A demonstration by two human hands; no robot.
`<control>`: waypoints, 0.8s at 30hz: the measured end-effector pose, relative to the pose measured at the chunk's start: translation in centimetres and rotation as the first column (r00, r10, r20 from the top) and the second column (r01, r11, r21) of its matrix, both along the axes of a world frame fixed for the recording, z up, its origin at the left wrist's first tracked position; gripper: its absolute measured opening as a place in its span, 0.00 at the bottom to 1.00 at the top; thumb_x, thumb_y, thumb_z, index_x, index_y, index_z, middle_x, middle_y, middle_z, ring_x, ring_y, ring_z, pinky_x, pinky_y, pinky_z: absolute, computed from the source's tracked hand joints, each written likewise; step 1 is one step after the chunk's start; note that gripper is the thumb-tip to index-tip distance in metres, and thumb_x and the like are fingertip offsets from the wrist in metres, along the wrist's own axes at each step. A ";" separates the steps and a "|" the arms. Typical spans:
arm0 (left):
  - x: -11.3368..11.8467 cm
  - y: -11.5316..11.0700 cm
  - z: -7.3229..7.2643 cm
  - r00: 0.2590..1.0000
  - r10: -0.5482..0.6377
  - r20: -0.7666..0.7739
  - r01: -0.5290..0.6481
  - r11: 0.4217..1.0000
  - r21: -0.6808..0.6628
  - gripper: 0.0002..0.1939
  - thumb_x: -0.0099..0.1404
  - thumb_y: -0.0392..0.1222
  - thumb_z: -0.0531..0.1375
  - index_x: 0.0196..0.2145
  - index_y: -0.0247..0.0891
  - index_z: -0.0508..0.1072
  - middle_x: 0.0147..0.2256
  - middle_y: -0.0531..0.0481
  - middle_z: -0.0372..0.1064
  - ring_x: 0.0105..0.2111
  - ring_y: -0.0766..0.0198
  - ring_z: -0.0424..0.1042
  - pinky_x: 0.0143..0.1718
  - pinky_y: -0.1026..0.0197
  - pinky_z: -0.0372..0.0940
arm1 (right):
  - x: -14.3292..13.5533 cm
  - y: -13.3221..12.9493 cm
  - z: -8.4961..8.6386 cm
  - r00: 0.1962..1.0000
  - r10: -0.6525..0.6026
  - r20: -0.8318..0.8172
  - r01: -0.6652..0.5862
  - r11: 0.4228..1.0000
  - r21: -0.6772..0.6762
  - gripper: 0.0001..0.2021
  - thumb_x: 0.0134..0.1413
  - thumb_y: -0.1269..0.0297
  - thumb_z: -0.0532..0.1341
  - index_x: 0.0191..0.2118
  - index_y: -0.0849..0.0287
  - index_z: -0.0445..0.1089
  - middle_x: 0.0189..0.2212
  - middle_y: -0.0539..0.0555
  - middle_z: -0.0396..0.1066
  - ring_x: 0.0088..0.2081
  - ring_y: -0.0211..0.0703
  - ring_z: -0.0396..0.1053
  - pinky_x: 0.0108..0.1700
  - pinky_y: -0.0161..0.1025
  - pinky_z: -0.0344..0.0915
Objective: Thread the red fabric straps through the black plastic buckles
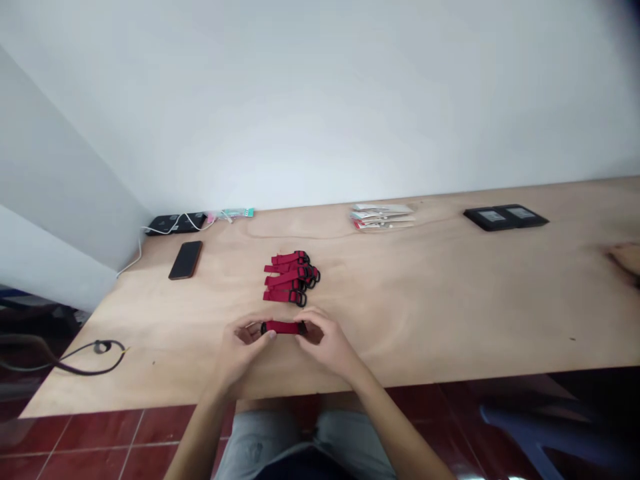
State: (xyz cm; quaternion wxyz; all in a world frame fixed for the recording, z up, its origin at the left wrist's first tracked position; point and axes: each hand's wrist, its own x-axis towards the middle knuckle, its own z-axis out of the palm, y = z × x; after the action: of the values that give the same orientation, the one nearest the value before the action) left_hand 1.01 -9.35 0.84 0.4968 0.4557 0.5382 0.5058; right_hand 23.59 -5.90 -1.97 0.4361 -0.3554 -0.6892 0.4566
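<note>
A short red strap (283, 327) with black fittings at both ends is stretched level between my hands, near the front edge of the table. My left hand (243, 343) grips its left end, thumb on the red webbing. Its right end is pinched by the thumb and fingers of my right hand (323, 339). Just beyond my hands lies a pile of similar red straps (285, 280), several of them, with black buckles and rings toward the right.
On the wooden table (425, 300) lie a phone (185, 260), a black device (175, 224) with a white cable, plastic packets (383, 217), a black two-part case (506, 217) and a dark cable (90, 371). Another person's hand (626, 259) shows at the right edge.
</note>
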 end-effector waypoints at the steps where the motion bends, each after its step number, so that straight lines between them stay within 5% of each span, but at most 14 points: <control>1: -0.3 -0.1 0.1 1.000 -0.003 -0.025 0.003 1.000 0.001 0.20 0.55 0.48 0.78 0.42 0.35 0.85 0.44 0.39 0.84 0.44 0.49 0.83 0.48 0.54 0.77 | 0.0 -0.1 0.1 1.000 -0.009 0.014 0.009 1.000 0.002 0.16 0.57 0.77 0.63 0.49 0.55 0.77 0.45 0.56 0.76 0.48 0.48 0.75 0.50 0.43 0.71; 9: -0.4 -0.5 0.3 0.996 0.012 -0.083 -0.011 1.000 0.018 0.19 0.52 0.46 0.79 0.40 0.36 0.87 0.39 0.41 0.84 0.39 0.52 0.82 0.42 0.56 0.77 | 0.0 -0.2 0.1 0.997 -0.017 0.074 0.012 0.997 0.070 0.21 0.53 0.79 0.63 0.51 0.54 0.77 0.52 0.57 0.76 0.54 0.50 0.75 0.57 0.46 0.71; 13: -0.6 -0.3 0.2 0.997 0.042 -0.072 -0.041 0.999 0.011 0.20 0.51 0.47 0.79 0.40 0.36 0.87 0.41 0.40 0.84 0.40 0.51 0.82 0.41 0.57 0.76 | 0.1 -0.2 0.0 0.998 0.016 0.069 -0.016 1.000 -0.003 0.21 0.55 0.77 0.65 0.53 0.53 0.78 0.51 0.56 0.79 0.54 0.51 0.76 0.59 0.48 0.71; 20: -0.6 -0.4 -0.2 1.000 0.023 -0.006 -0.023 0.993 -0.117 0.23 0.50 0.50 0.80 0.42 0.36 0.88 0.45 0.37 0.84 0.45 0.46 0.82 0.48 0.52 0.77 | 0.7 0.2 -1.1 0.962 -0.054 -0.266 -0.005 0.976 -0.216 0.27 0.54 0.64 0.76 0.59 0.52 0.73 0.48 0.56 0.79 0.54 0.50 0.77 0.60 0.47 0.73; 24: -0.3 -0.5 -0.5 0.999 0.007 -0.034 -0.012 0.991 -0.137 0.24 0.50 0.51 0.79 0.43 0.36 0.88 0.44 0.39 0.84 0.45 0.46 0.82 0.48 0.51 0.76 | 0.8 0.1 -1.6 0.941 -0.115 -0.319 0.029 0.964 -0.264 0.24 0.51 0.61 0.79 0.53 0.52 0.76 0.47 0.56 0.80 0.53 0.51 0.78 0.59 0.47 0.74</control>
State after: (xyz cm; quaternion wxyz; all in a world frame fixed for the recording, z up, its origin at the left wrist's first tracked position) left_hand 0.67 -9.86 0.34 0.5155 0.4264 0.5819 0.4623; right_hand 24.40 -5.75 -3.59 0.5130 -0.3518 -0.5277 0.5785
